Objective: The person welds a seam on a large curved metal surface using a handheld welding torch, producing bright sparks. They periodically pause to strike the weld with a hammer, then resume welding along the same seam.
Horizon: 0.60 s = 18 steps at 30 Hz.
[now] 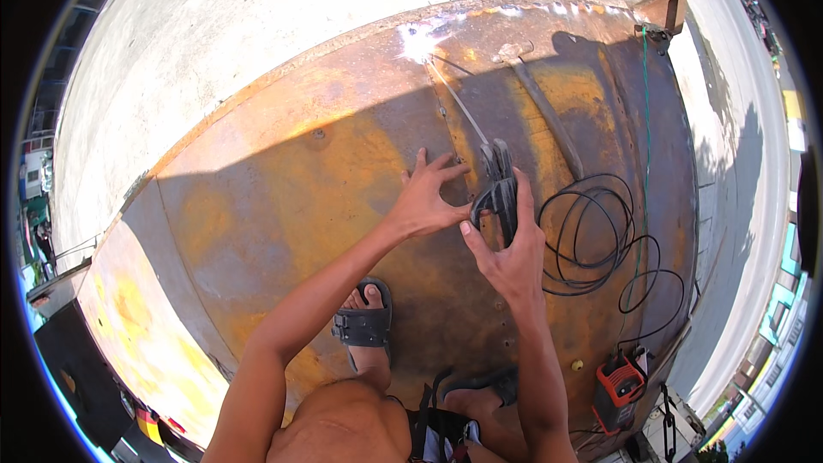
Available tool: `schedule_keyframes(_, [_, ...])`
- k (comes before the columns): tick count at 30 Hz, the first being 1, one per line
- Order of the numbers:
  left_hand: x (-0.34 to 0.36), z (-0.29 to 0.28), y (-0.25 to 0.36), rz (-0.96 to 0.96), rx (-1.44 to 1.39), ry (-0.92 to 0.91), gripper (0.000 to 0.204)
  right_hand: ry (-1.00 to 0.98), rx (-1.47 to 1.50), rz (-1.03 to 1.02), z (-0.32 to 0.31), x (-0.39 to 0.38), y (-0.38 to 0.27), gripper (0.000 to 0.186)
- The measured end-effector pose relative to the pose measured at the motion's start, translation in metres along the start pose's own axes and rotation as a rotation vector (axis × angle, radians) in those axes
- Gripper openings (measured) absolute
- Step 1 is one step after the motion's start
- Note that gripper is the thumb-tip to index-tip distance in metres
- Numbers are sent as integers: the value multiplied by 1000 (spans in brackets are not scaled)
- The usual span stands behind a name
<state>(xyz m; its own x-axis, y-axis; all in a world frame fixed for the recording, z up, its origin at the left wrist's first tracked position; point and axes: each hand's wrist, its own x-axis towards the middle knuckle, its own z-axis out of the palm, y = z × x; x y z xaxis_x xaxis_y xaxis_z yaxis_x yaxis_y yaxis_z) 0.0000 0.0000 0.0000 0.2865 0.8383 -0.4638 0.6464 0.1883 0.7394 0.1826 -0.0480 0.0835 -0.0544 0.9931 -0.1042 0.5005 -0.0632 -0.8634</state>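
Observation:
My right hand [507, 253] grips a black welding electrode holder [501, 193], its fingers around the handle. From the holder's jaws a thin welding rod [460, 100] slants up and to the left. At the rod's far end a bright arc [419, 41] glares on the far edge of a rusty steel plate [283, 214]; the glare hides the spot itself. My left hand [427, 193] is open just left of the holder, fingers spread, with the thumb close to the holder's side. Whether the thumb touches it I cannot tell.
A hammer [546, 111] lies on the plate right of the rod. Looped black cable [591, 240] trails toward an orange-and-black welding machine [619, 390] at lower right. A green cord [646, 120] runs along the right side. My sandaled foot [363, 326] stands on the plate.

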Motion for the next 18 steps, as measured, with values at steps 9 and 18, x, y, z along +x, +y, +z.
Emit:
schedule_keyframes(9, [0, 1, -4, 19, -48, 16, 104, 9, -1, -3, 2, 1, -1, 97])
schedule_keyframes(18, [0, 3, -4, 17, -59, 15, 105, 2, -4, 9, 1, 1, -1, 97])
